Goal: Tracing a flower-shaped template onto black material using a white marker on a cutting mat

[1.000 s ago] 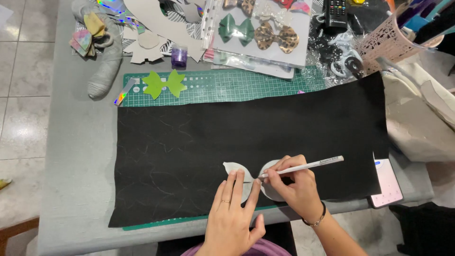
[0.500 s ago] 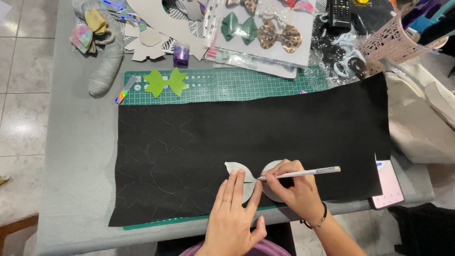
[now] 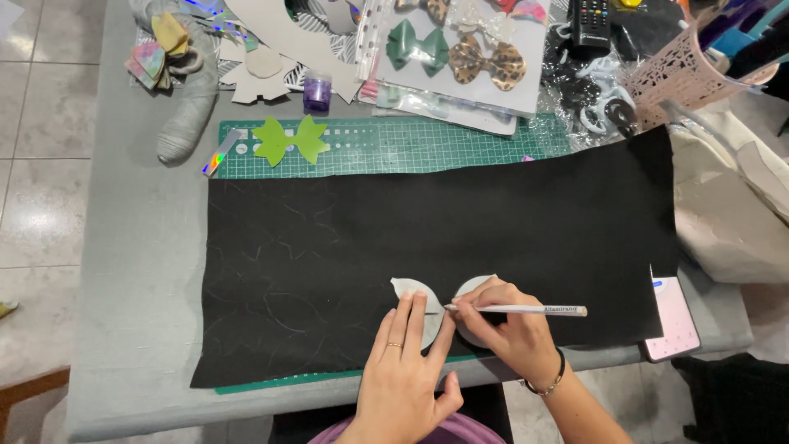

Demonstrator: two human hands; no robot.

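While the grey template (image 3: pixel 421 306) lies on the black fabric (image 3: pixel 444 247) near its front edge, the left hand (image 3: pixel 407 370) presses it flat with spread fingers. The right hand (image 3: pixel 505 329) pinches a white pencil (image 3: pixel 518 310), its tip at the template's middle. Behind the fabric is a green mat (image 3: pixel 411 148).

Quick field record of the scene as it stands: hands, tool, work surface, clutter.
left hand: flat on the grey template, pinning it
right hand: holds a white pencil, tip at the template's middle
surface: black fabric over a green cutting mat
clutter: green bow cutout, bow card, phone
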